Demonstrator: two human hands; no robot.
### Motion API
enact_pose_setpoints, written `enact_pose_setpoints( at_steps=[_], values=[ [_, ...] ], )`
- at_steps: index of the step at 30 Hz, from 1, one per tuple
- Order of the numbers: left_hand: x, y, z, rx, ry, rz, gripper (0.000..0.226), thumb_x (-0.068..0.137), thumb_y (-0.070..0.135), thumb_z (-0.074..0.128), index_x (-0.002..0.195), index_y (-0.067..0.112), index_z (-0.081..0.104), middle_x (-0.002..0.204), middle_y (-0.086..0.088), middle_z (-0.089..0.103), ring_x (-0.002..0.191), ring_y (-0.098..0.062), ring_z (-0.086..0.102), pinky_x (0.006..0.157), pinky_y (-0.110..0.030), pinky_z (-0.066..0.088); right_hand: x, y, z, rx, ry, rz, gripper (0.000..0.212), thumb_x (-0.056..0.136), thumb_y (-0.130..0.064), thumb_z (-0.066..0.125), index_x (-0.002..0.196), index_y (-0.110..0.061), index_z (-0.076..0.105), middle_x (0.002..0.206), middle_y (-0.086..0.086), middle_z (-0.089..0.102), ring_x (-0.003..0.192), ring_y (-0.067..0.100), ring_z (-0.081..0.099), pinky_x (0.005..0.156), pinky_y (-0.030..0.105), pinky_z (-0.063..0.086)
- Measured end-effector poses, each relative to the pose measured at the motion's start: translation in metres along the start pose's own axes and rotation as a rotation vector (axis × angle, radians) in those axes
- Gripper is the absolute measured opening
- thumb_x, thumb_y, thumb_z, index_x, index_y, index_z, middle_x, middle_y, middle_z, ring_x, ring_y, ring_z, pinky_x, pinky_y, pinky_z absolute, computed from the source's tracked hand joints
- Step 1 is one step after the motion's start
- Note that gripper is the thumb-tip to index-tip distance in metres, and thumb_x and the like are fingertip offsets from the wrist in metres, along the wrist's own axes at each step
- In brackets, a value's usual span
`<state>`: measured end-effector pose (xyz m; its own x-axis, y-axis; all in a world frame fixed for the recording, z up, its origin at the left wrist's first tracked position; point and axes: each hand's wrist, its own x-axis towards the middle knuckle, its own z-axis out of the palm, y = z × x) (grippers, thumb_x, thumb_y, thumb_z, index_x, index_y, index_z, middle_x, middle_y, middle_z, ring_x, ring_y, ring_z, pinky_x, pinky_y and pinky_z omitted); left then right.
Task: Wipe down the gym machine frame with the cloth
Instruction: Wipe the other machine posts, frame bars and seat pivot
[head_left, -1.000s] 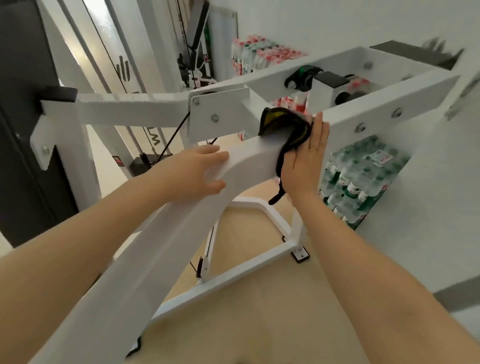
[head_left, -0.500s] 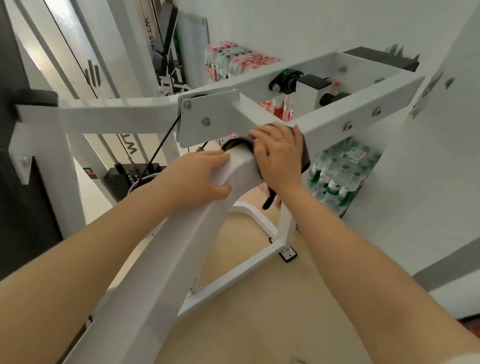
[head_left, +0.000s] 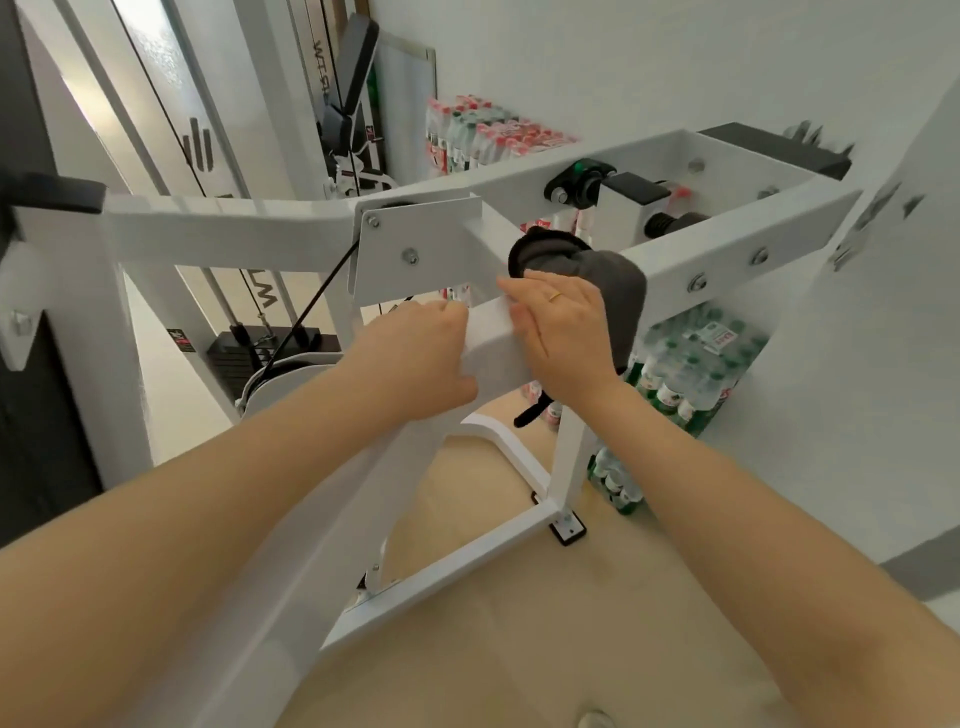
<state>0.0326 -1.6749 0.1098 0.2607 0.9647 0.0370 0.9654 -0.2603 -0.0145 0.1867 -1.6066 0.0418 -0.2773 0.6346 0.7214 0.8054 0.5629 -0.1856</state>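
Observation:
The white gym machine frame (head_left: 311, 519) slopes up from the lower left to a bolted bracket plate (head_left: 410, 249) and a cross beam (head_left: 727, 260). A dark grey cloth (head_left: 613, 280) lies bunched over the top of the sloping beam, just below the joint. My right hand (head_left: 566, 327) presses flat on the cloth with straight fingers; most of the cloth's lower part hangs down the beam's right side. My left hand (head_left: 415, 358) grips the left side of the same beam, its thumb curled under the edge.
Packs of bottled water (head_left: 691, 358) are stacked on the floor at the right, more bottles (head_left: 483, 130) stand by the far wall. A black weight stack (head_left: 270, 348) with a cable sits behind the frame. A white wall (head_left: 857, 415) is close on the right.
My right hand has moved from the beam's right side onto its top, spreading the cloth there. The view has shifted closer to the joint. My left hand keeps its grip on the beam.

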Motion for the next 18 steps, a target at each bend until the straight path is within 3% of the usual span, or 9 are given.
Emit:
enact_pose_setpoints(
  at_steps=[2, 5, 7, 9, 13, 15, 18],
  values=[
    [0.007, 0.005, 0.0, 0.002, 0.035, -0.029, 0.032, 0.086, 0.038, 0.052, 0.089, 0.013, 0.033, 0.097, -0.003, 0.047, 0.088, -0.022, 0.041, 0.068, -0.031, 0.031, 0.002, 0.005, -0.008, 0.09, -0.08, -0.026, 0.045, 0.093, -0.027, 0.031, 0.112, -0.009, 0.068, 0.108, 0.008, 0.07, 0.105, 0.024, 0.063, 0.092, 0.033, 0.034],
    [0.016, 0.01, 0.003, -0.018, 0.056, -0.033, 0.037, 0.087, 0.043, 0.05, 0.105, 0.01, 0.044, 0.114, -0.003, 0.052, 0.103, -0.024, 0.047, 0.073, -0.032, 0.036, 0.012, 0.038, -0.024, 0.156, -0.244, -0.076, 0.05, 0.095, -0.031, 0.029, 0.129, -0.005, 0.055, 0.139, 0.01, 0.049, 0.124, 0.025, 0.05, 0.102, 0.035, 0.035],
    [0.026, 0.016, 0.003, -0.059, 0.062, -0.018, 0.048, 0.088, 0.043, 0.049, 0.124, 0.013, 0.044, 0.124, -0.002, 0.049, 0.112, -0.024, 0.046, 0.082, -0.034, 0.039, 0.021, 0.067, -0.035, 0.169, -0.301, 0.007, 0.052, 0.095, -0.03, 0.029, 0.137, -0.003, 0.045, 0.152, 0.01, 0.028, 0.138, 0.024, 0.031, 0.111, 0.029, 0.022],
    [0.037, 0.022, 0.003, -0.113, 0.073, -0.005, 0.052, 0.088, 0.044, 0.05, 0.131, 0.016, 0.041, 0.131, -0.001, 0.047, 0.118, -0.023, 0.044, 0.09, -0.035, 0.041, 0.025, 0.099, -0.042, 0.074, -0.332, 0.09, 0.057, 0.092, -0.035, 0.024, 0.138, -0.006, 0.044, 0.152, 0.008, 0.029, 0.143, 0.024, 0.018, 0.113, 0.026, 0.008],
    [0.06, 0.038, 0.002, -0.158, 0.057, 0.034, 0.062, 0.088, 0.045, 0.051, 0.141, 0.019, 0.031, 0.143, 0.002, 0.038, 0.128, -0.021, 0.038, 0.098, -0.036, 0.038, 0.025, 0.131, -0.051, -0.151, -0.311, 0.1, 0.068, 0.088, -0.05, 0.012, 0.127, -0.018, 0.057, 0.132, 0.002, 0.056, 0.136, 0.026, 0.034, 0.113, 0.043, 0.008],
    [0.069, 0.046, 0.004, -0.157, 0.04, 0.03, 0.06, 0.087, 0.045, 0.052, 0.137, 0.016, 0.037, 0.141, 0.001, 0.04, 0.126, -0.022, 0.039, 0.098, -0.038, 0.04, 0.022, 0.119, -0.049, -0.121, -0.294, 0.093, 0.067, 0.089, -0.049, 0.014, 0.123, -0.015, 0.06, 0.125, 0.004, 0.061, 0.125, 0.026, 0.046, 0.109, 0.043, 0.02],
    [0.081, 0.055, 0.008, -0.116, 0.056, 0.0, 0.06, 0.083, 0.051, 0.054, 0.129, 0.013, 0.045, 0.133, -0.002, 0.045, 0.12, -0.025, 0.043, 0.096, -0.042, 0.041, 0.007, 0.091, -0.037, -0.128, -0.31, -0.091, 0.062, 0.091, -0.046, 0.023, 0.127, -0.007, 0.056, 0.129, 0.011, 0.058, 0.123, 0.028, 0.05, 0.103, 0.04, 0.029]
  ],
)
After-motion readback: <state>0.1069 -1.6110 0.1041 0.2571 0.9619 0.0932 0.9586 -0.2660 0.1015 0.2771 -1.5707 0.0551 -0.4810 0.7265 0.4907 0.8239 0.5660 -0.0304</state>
